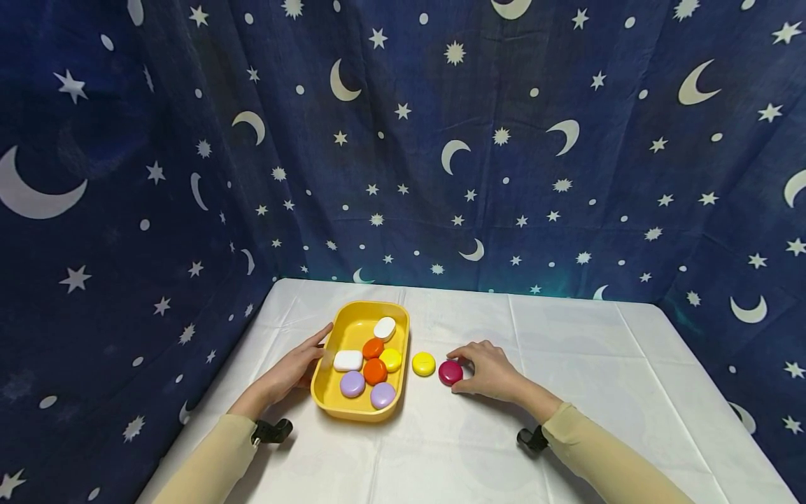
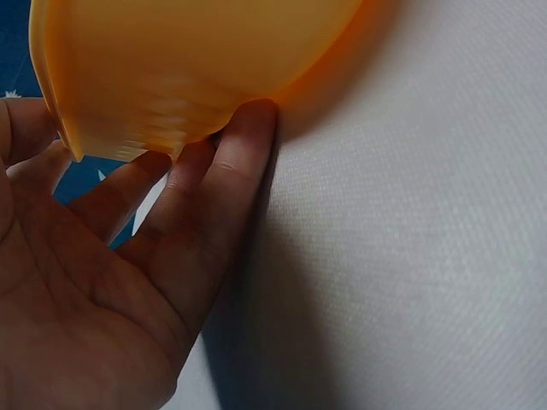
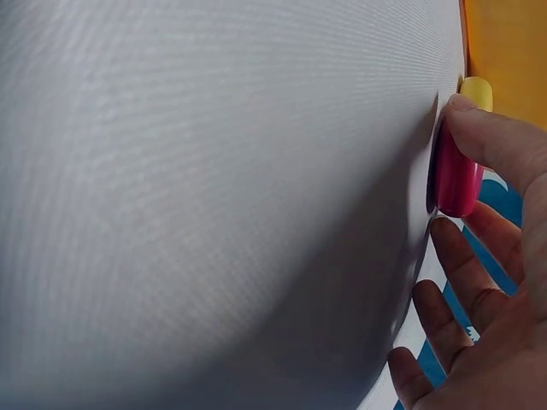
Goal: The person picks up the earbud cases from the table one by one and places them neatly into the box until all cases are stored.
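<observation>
Star-and-moon curtains wall in my white table [image 1: 567, 364]. My left hand [image 1: 296, 371] lies flat, fingers straight against the yellow tray [image 1: 327, 388] at its left wall. My right hand [image 1: 494, 371] pinches the magenta disc [image 1: 450, 372], flat on the cloth beside the yellow disc [image 1: 423, 363]; open cloth stretches right.

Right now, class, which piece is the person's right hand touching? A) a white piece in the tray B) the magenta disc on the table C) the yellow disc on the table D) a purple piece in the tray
B: the right hand has fingertips on the magenta disc, outside the yellow tray.
</observation>
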{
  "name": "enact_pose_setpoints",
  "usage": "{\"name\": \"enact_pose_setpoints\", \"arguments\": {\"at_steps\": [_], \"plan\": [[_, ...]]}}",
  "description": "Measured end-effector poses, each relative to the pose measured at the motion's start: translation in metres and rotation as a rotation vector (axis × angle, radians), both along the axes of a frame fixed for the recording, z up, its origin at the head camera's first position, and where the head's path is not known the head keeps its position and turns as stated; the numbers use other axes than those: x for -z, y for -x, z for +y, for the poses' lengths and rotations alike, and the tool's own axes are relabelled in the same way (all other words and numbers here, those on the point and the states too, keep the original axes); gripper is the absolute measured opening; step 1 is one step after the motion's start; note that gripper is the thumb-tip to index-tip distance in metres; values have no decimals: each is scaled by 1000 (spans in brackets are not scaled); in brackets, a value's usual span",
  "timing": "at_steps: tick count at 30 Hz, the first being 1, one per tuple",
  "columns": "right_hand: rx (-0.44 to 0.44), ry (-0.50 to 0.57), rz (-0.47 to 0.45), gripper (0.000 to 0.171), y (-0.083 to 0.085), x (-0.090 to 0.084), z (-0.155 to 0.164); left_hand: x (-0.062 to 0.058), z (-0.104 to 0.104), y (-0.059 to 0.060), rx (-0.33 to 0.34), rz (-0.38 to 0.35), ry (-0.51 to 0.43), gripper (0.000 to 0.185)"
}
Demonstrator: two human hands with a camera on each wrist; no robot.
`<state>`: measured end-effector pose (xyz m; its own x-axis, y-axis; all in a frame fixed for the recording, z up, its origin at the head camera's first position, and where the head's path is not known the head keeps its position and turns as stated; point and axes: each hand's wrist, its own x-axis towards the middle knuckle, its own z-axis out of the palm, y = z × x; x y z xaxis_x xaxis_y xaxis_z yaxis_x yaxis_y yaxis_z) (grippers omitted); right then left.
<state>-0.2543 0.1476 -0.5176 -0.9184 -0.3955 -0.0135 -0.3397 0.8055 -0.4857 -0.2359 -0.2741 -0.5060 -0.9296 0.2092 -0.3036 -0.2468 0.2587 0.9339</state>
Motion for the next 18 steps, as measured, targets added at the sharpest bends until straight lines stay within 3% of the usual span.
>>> {"name": "enact_pose_setpoints", "arguments": {"at_steps": [18], "plan": [[-8, 3, 21, 57, -2, 0, -1, -3, -2, -2, 29, 3, -21, 65]]}}
